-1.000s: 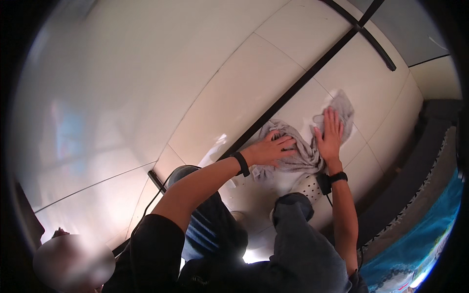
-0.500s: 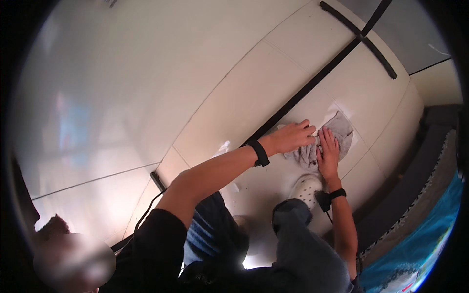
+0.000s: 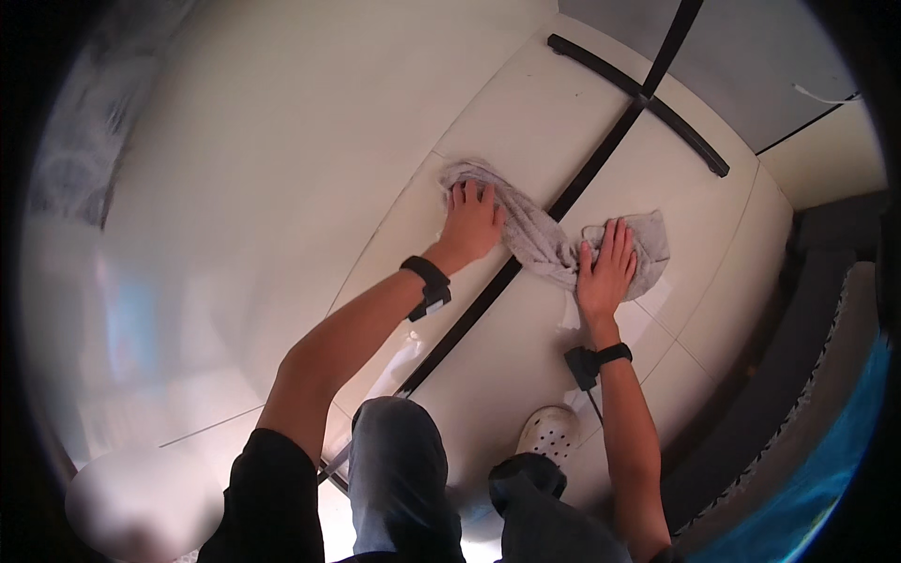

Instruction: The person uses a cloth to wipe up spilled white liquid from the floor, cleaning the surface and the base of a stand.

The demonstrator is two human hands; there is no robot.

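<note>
Left grip [image 3: 472, 225], fingers parted, rests on the grey cloth [image 3: 535, 239]; right grip [image 3: 605, 281], spread flat, presses its other end; between them I note a black bar [image 3: 601, 169].

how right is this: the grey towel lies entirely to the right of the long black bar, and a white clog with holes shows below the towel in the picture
Not quite: the head view shows the grey towel lying across the long black bar, with part on either side. The white clog with holes does show below the towel.
</note>
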